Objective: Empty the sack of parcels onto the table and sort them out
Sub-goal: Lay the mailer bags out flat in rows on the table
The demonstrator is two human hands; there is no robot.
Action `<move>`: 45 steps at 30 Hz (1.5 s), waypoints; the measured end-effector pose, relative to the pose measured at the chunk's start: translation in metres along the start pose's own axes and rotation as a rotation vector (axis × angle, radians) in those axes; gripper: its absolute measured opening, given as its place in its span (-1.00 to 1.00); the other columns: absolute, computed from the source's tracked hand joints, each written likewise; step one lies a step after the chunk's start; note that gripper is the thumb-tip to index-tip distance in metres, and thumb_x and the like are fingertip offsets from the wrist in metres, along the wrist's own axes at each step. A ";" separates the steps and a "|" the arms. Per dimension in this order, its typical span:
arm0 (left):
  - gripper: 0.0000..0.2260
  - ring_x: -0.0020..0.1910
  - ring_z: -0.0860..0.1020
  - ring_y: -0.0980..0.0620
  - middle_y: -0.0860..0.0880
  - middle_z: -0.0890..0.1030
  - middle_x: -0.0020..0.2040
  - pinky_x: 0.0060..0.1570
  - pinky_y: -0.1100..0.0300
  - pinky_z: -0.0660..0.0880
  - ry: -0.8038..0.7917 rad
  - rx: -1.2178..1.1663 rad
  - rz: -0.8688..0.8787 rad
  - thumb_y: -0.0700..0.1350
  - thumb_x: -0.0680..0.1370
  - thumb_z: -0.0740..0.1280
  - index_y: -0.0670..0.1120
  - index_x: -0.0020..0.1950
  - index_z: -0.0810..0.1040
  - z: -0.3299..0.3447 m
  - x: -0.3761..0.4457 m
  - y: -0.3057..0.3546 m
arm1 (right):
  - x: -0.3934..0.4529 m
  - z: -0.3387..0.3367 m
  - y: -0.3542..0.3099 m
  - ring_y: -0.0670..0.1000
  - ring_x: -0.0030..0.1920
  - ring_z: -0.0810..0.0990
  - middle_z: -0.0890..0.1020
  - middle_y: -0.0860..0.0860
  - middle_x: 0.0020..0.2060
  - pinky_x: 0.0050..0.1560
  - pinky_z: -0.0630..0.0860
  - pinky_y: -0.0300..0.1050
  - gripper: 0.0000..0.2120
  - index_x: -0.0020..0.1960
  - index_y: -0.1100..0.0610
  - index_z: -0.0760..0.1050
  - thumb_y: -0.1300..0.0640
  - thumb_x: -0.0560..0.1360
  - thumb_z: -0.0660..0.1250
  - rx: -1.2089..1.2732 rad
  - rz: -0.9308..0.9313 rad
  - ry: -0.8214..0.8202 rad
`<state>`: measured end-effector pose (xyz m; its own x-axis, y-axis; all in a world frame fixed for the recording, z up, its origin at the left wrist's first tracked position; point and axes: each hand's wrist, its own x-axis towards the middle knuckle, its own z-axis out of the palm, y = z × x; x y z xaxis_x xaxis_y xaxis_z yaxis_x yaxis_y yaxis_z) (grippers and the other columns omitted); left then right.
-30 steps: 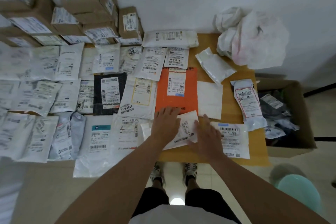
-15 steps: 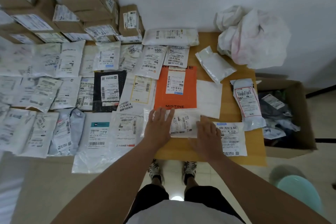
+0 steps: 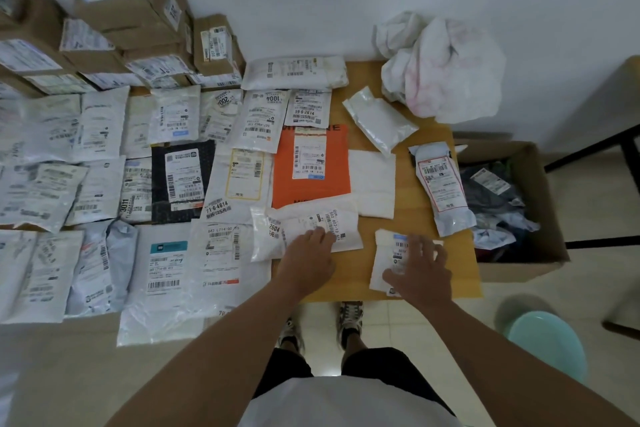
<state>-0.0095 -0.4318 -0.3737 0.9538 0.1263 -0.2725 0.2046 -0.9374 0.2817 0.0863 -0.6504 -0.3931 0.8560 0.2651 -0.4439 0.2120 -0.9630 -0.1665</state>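
Mailers look light, limp, slick; I'd pinch an edge. Left hand presses one flat, right hand spread over another.

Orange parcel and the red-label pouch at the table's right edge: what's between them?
Head view: a plain white mailer beside the orange parcel, then bare table up to the red-label pouch.

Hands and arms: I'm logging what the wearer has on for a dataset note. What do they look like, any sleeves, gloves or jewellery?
Both forearms are bare, with no sleeves reaching them. The left hand and right hand wear no gloves, and no watch, ring or band shows.
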 end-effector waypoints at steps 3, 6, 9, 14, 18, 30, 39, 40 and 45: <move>-0.84 -0.05 0.54 -0.09 -0.09 0.55 -0.04 -0.16 0.14 0.38 -0.242 -0.307 -0.050 -0.07 0.59 0.21 -0.15 0.03 0.48 0.002 0.004 0.026 | -0.006 0.001 0.005 0.22 0.39 0.17 0.27 0.03 0.38 0.21 0.47 0.24 -0.10 0.47 0.05 0.17 -0.26 0.29 0.46 0.058 -0.030 0.024; -0.93 -0.20 0.49 0.07 0.02 0.51 -0.19 -0.23 0.24 0.33 -0.328 -0.749 -0.211 -0.11 0.58 0.28 -0.06 -0.09 0.47 0.004 0.009 0.048 | -0.016 0.008 0.012 0.27 0.36 0.22 0.32 0.13 0.37 0.19 0.48 0.27 -0.04 0.44 0.12 0.25 -0.28 0.22 0.54 0.125 -0.114 0.053; -0.98 -0.24 0.53 0.15 -0.11 0.64 -0.11 -0.22 0.33 0.45 -0.389 -0.873 -0.273 -0.19 0.52 0.33 -0.09 -0.08 0.52 0.007 0.014 0.056 | -0.027 0.014 0.018 0.20 0.43 0.07 0.16 0.10 0.44 0.28 0.40 0.22 0.03 0.50 0.10 0.16 -0.33 0.23 0.52 0.213 -0.074 -0.035; -0.86 -0.16 0.54 0.02 -0.02 0.56 -0.19 -0.13 0.11 0.57 -0.463 -0.828 -0.430 -0.23 0.47 0.35 -0.04 -0.20 0.43 0.015 -0.005 0.030 | -0.043 0.035 0.005 0.10 0.42 0.10 0.22 0.09 0.40 0.34 0.35 0.20 0.04 0.47 0.12 0.12 -0.32 0.22 0.54 0.350 -0.086 -0.039; -0.79 -0.36 0.47 0.13 0.01 0.48 -0.33 -0.42 0.40 0.41 -0.380 -0.772 -0.620 -0.24 0.50 0.34 -0.04 -0.26 0.38 0.008 -0.032 -0.004 | -0.045 0.048 -0.033 0.12 0.35 0.21 0.28 0.13 0.34 0.33 0.33 0.16 -0.05 0.45 0.16 0.18 -0.26 0.29 0.52 0.343 -0.238 -0.047; -0.69 -0.05 0.56 -0.07 -0.10 0.59 0.00 -0.17 0.15 0.40 -0.178 -0.483 -0.779 0.03 0.54 0.32 -0.15 0.14 0.42 -0.006 -0.062 -0.021 | -0.056 0.063 -0.102 0.17 0.42 0.26 0.18 0.13 0.44 0.27 0.46 0.14 -0.04 0.53 0.12 0.06 -0.34 0.38 0.40 0.318 -0.337 -0.134; -0.80 -0.10 0.58 -0.04 -0.07 0.61 -0.08 -0.20 0.15 0.44 -0.224 -0.471 -0.729 -0.01 0.53 0.30 -0.12 0.03 0.47 -0.007 -0.058 -0.018 | -0.058 0.058 -0.104 0.24 0.32 0.41 0.37 0.21 0.40 0.24 0.45 0.18 -0.08 0.46 0.17 0.22 -0.50 0.37 0.10 0.118 -0.389 0.006; -0.80 -0.10 0.57 -0.03 -0.07 0.60 -0.08 -0.18 0.14 0.43 -0.228 -0.459 -0.714 -0.01 0.54 0.29 -0.12 0.03 0.47 -0.009 -0.055 -0.018 | -0.056 0.054 -0.100 0.25 0.30 0.44 0.39 0.21 0.38 0.21 0.47 0.19 -0.16 0.44 0.16 0.23 -0.41 0.40 0.13 0.115 -0.398 0.035; -0.78 -0.12 0.56 -0.03 -0.05 0.59 -0.10 -0.12 0.12 0.51 -0.143 -0.406 -0.570 0.05 0.55 0.22 -0.09 0.01 0.47 -0.026 -0.026 -0.005 | -0.024 0.017 -0.063 0.33 0.16 0.52 0.50 0.25 0.24 0.08 0.49 0.23 -0.32 0.34 0.18 0.33 0.02 0.32 0.50 0.068 -0.304 0.202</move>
<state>-0.0295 -0.4224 -0.3441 0.6414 0.4908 -0.5897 0.7552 -0.5395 0.3724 0.0441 -0.5950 -0.3869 0.8361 0.5171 -0.1834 0.4448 -0.8346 -0.3250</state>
